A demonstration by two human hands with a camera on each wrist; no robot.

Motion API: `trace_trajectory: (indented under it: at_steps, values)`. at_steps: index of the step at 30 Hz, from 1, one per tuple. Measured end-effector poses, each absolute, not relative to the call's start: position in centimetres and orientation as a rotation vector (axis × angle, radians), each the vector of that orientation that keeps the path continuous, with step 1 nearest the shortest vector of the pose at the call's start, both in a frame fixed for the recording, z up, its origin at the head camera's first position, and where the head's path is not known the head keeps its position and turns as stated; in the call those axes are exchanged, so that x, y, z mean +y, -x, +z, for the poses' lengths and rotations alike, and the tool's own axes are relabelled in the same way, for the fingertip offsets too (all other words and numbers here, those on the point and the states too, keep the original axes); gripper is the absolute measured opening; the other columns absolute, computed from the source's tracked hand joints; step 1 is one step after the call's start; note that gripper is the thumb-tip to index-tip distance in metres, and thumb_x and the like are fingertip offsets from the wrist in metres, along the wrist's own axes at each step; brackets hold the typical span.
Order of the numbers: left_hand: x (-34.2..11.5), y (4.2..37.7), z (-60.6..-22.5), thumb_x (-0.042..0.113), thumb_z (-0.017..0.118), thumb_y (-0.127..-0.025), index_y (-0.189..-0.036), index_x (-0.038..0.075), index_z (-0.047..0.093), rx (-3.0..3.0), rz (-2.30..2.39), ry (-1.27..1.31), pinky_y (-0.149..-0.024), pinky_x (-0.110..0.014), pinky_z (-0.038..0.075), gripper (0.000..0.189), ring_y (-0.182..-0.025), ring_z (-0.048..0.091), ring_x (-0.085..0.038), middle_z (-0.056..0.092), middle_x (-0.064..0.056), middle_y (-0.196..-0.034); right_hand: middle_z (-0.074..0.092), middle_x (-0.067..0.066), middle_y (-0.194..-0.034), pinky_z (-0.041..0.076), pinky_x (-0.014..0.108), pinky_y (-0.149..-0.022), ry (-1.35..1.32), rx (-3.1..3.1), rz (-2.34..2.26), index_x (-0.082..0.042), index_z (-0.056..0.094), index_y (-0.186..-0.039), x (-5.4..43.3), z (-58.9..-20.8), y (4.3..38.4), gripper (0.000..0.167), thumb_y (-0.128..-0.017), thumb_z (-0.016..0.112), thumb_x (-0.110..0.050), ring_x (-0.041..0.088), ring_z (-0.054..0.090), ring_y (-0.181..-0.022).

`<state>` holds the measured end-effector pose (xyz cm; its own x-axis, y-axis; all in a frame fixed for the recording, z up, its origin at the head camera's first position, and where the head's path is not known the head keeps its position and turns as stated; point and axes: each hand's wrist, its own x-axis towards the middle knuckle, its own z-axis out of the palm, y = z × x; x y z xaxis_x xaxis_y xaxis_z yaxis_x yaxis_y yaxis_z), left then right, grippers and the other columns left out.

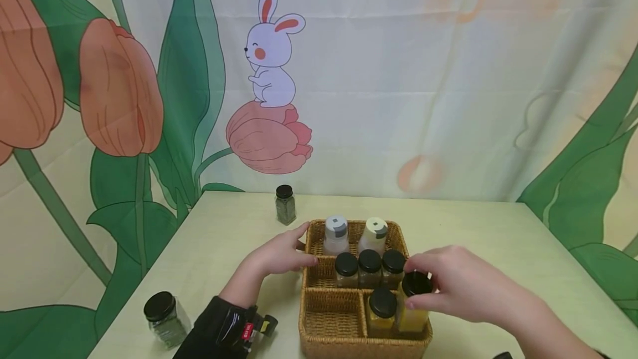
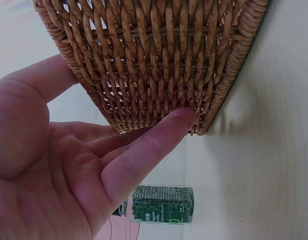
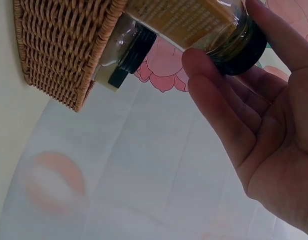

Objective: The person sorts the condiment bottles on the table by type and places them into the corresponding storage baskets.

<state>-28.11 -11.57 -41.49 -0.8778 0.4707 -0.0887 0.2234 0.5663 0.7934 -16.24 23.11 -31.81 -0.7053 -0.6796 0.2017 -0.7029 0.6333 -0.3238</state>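
My right hand pinches a clear jar of yellow-brown spice near its black lid, at the front right compartment of a wicker basket. In the right wrist view the spice jar stands partly above the basket rim, with thumb and fingers about its neck. My left hand holds the basket's left side. Its thumb reaches over the rim and a finger lies against the woven outer wall; the thumb's tip is hidden. Another black-lidded spice jar sits just left of the gripped one.
Several black-lidded jars fill the middle row, behind a bare front left compartment. Two pale-capped shakers, one white and one cream, stand at the back. A green herb jar is behind the basket; another herb jar stands front left.
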Motion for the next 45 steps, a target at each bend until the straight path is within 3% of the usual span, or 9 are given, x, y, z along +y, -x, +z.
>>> trace_trajectory:
  at_steps: [8,14,23,32,40,45]
  values:
    - [-11.6,28.2,-41.6,0.026,0.079,-0.087,-0.163,0.006,0.019,2.505,1.217,-0.576,-0.074,-0.036,0.059,0.099,-0.115,0.064,-0.032,0.052,-0.027,-0.144,0.064,-0.019,-0.084,0.045,0.021,-0.054,-1.158,-2.839,0.601,-0.018,0.072,-0.104,22.9,-32.6,16.3,0.032,-0.086,0.082,-0.043,-0.004,0.045,-0.053]
    - [-11.5,28.2,-41.6,0.026,0.080,-0.087,-0.163,0.006,0.019,2.499,1.225,-0.565,-0.073,-0.036,0.059,0.099,-0.112,0.065,-0.030,0.053,-0.027,-0.143,0.071,-0.011,-0.093,0.048,0.023,-0.058,-1.157,-2.839,0.569,-0.015,0.074,-0.104,22.7,-33.3,16.5,0.036,-0.084,0.083,-0.043,-0.005,0.047,-0.055]
    - [-11.6,28.3,-41.7,0.025,0.080,-0.087,-0.163,0.007,0.019,2.485,1.241,-0.554,-0.072,-0.036,0.059,0.099,-0.109,0.066,-0.028,0.052,-0.028,-0.143,0.074,-0.007,-0.099,0.054,0.028,-0.065,-1.145,-2.883,0.540,-0.015,0.075,-0.106,22.5,-34.1,16.7,0.041,-0.082,0.084,-0.047,0.001,0.064,-0.081]
    - [-11.5,28.3,-41.7,0.025,0.080,-0.087,-0.163,0.006,0.019,2.487,1.240,-0.559,-0.072,-0.036,0.059,0.099,-0.110,0.065,-0.029,0.051,-0.028,-0.143,0.070,-0.013,-0.089,0.050,0.025,-0.060,-1.103,-2.947,0.546,-0.015,0.073,-0.103,22.2,-34.9,16.7,0.042,-0.079,0.085,-0.047,-0.003,0.056,-0.069]
    - [-11.5,28.2,-41.5,0.026,0.080,-0.087,-0.163,0.007,0.019,2.488,1.242,-0.555,-0.073,-0.037,0.059,0.099,-0.118,0.062,-0.033,0.049,-0.028,-0.146,0.067,-0.017,-0.089,0.049,0.025,-0.058,-1.075,-2.980,0.578,-0.021,0.071,-0.101,22.2,-35.3,16.9,0.040,-0.079,0.085,-0.051,-0.001,0.057,-0.069]
    - [-11.5,28.2,-41.5,0.025,0.080,-0.087,-0.163,0.007,0.019,2.481,1.239,-0.545,-0.073,-0.037,0.059,0.099,-0.112,0.065,-0.030,0.051,-0.028,-0.144,0.065,-0.018,-0.089,0.050,0.025,-0.059,-1.053,-3.015,0.624,-0.022,0.071,-0.101,22.1,-35.3,16.9,0.039,-0.079,0.084,-0.051,-0.001,0.057,-0.070]
